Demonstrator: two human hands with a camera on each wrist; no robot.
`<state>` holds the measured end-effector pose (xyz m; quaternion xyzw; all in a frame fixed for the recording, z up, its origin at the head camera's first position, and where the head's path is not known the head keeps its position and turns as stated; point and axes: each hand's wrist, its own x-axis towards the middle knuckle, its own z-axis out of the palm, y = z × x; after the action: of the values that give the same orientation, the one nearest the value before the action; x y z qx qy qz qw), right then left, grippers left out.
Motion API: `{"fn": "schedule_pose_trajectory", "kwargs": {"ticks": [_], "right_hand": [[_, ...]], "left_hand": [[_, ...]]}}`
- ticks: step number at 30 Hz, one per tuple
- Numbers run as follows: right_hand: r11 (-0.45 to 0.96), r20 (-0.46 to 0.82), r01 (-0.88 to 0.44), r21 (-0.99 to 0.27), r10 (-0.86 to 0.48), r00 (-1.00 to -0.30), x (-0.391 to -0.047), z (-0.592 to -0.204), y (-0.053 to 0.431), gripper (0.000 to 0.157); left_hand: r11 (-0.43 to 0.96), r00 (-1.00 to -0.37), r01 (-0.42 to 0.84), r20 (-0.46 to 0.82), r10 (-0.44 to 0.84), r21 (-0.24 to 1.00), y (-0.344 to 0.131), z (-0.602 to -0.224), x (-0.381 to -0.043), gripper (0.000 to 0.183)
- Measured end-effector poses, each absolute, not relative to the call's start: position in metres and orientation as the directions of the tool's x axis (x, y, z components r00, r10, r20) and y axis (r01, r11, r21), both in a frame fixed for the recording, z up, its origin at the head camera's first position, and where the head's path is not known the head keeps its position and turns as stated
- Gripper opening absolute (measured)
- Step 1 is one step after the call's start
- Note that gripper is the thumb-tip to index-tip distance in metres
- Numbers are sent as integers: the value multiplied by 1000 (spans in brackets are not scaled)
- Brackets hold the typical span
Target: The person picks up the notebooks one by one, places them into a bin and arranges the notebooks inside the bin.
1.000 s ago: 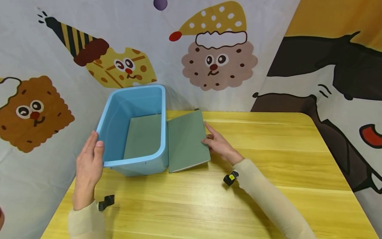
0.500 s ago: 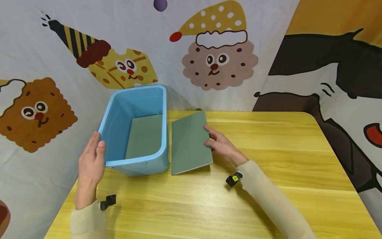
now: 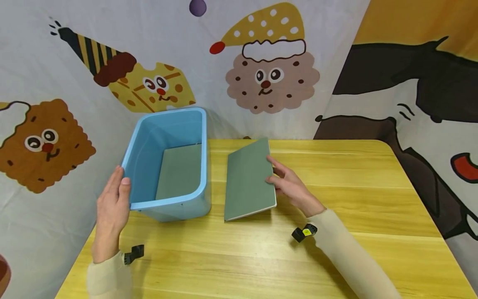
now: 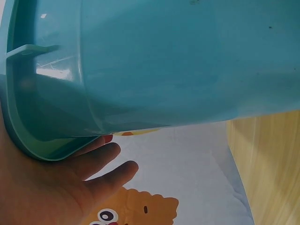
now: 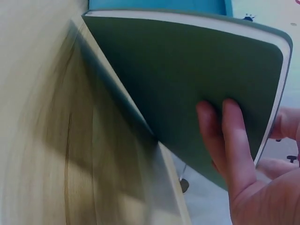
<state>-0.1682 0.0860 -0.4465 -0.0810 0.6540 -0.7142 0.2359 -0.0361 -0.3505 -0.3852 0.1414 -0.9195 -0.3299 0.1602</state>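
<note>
My right hand (image 3: pixel 293 189) pinches a green notebook (image 3: pixel 248 182) by its right edge, thumb and index on the upper cover. In the right wrist view two fingers (image 5: pixel 236 140) press the underside of the notebook (image 5: pixel 187 79). It is tilted, its left edge low by the table and its right edge raised. A blue plastic bin (image 3: pixel 203 174) stands to its left, apart from it. Another flat green item (image 3: pixel 181 172), like a notebook, lies on the bin's floor. My left hand (image 3: pixel 112 207) rests against the bin's left front corner; in the left wrist view its fingers (image 4: pixel 117 176) extend fairly straight beneath the rim.
The bin and notebook are on a yellow wood-grain table (image 3: pixel 336 174). Behind it hangs a cloth backdrop (image 3: pixel 209 74) with cartoon prints. A small dark round object (image 5: pixel 184 185) shows past the table edge in the right wrist view.
My right hand has drawn the notebook rightward, away from the bin's side, and its right edge has tilted higher. The left hand has stayed at the bin's corner.
</note>
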Motion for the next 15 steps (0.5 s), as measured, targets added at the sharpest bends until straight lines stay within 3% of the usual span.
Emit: {"fn": "schedule_pose_trajectory", "kwargs": {"ticks": [15], "right_hand": [[-102,-170,220,-970,-362,-917,-146,-427,109,78]], "left_hand": [[746,-910,-150,205,-361,649,-352,-386,-36,73]]}}
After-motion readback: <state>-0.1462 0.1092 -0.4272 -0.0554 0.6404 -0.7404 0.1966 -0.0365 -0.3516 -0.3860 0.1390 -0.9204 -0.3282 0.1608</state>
